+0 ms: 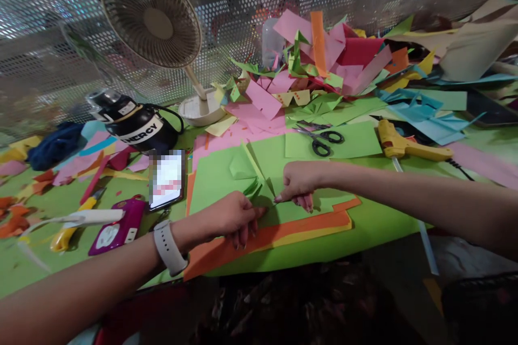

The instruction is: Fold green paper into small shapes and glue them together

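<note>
My left hand (234, 216), with a grey watch band at its wrist, has curled fingers and its index finger at the lower end of a folded green paper (259, 167). My right hand (301, 183) meets it from the other side, index finger and thumb pressed close to that same end. The folded paper has a narrow upright flap and a darker green tuft beside my left fingers. Beneath both hands lies a stack of flat green sheets (210, 178), with orange and yellow sheets (307, 227) showing along its near edge. What lies under my fingertips is partly hidden.
Black-handled scissors (321, 143) lie behind my right hand, and a yellow glue gun (404, 143) is farther right. To the left are a phone (167, 180), a magenta device (119, 226), a cutter (76, 221), and a black bottle (141, 124). A fan (156, 21) and paper scraps stand behind.
</note>
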Action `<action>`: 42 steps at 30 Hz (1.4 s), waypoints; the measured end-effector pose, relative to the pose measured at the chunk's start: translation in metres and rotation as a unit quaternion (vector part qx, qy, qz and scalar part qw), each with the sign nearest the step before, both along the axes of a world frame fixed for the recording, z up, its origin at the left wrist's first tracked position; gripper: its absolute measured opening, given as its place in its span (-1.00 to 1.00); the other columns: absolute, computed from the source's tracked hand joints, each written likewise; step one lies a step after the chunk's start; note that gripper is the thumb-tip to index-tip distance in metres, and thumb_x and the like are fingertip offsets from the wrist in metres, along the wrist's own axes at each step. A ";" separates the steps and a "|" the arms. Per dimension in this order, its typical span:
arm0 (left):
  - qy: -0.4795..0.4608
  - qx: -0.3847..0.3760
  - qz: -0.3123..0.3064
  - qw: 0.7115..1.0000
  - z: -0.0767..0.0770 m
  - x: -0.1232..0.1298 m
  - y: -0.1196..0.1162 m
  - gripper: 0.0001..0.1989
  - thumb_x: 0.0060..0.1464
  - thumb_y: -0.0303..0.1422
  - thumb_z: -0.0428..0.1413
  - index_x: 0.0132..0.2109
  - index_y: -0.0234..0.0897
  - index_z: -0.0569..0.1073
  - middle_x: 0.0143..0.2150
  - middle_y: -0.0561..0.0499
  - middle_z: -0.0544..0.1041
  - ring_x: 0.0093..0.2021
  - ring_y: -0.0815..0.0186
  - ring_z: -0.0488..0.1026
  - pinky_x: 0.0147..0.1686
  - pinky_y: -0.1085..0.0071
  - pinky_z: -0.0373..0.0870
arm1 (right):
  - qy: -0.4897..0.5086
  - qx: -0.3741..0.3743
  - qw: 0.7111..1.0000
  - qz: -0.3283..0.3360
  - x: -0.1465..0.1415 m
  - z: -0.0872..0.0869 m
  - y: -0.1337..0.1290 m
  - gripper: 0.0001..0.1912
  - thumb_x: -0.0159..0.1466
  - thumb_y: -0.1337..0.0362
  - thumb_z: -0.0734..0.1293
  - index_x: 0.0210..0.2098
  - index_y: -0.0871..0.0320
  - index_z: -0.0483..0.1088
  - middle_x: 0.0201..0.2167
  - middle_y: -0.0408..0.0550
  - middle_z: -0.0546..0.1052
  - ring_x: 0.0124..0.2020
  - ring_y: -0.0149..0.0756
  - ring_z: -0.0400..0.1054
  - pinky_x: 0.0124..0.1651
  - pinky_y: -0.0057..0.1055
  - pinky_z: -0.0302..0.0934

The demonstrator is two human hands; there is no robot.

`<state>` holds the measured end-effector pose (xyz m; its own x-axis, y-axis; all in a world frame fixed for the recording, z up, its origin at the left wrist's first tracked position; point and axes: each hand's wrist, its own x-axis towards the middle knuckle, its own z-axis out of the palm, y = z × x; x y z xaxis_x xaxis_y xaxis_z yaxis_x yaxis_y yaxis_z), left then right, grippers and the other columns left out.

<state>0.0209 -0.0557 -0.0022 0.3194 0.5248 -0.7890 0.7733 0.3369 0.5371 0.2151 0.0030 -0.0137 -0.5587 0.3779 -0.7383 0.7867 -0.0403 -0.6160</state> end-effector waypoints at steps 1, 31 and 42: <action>0.000 0.006 0.002 1.000 0.001 0.001 -0.001 -0.46 0.09 0.07 0.02 -0.60 -0.29 0.38 -0.81 0.07 0.33 -0.77 0.39 0.27 -0.68 0.45 0.07 | -0.001 0.000 1.000 0.000 0.000 -0.001 0.000 -0.47 0.12 -0.09 0.38 -0.68 0.23 0.31 -0.74 -0.14 0.45 -0.58 -0.33 0.46 -0.38 -0.45 0.25; -0.051 0.003 0.032 0.998 -0.008 -0.020 -0.014 -0.49 0.18 -0.07 -0.02 -0.59 -0.30 0.44 -0.81 0.12 0.29 -0.80 0.48 0.14 -0.71 0.51 0.05 | -0.013 0.009 1.000 -0.008 0.000 0.005 -0.004 -0.48 0.02 -0.11 0.42 -0.73 0.21 0.33 -0.75 -0.13 0.44 -0.60 -0.35 0.42 -0.46 -0.47 0.24; -0.093 -0.007 0.015 0.995 -0.007 -0.023 -0.012 -0.49 0.15 -0.05 0.02 -0.60 -0.31 0.45 -0.83 0.13 0.28 -0.81 0.48 0.18 -0.71 0.53 0.07 | 0.017 0.192 0.978 -0.075 0.001 0.015 0.012 -0.76 0.22 0.15 0.30 -0.39 0.24 0.41 -0.44 0.01 0.61 -0.52 -0.39 0.49 -0.53 -0.58 0.18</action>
<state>-0.0024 -0.0673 -0.0096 0.4459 0.5252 -0.7248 0.6499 0.3668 0.6656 0.2157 0.0147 0.0013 -0.4973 0.7036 -0.5076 0.7689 0.0864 -0.6335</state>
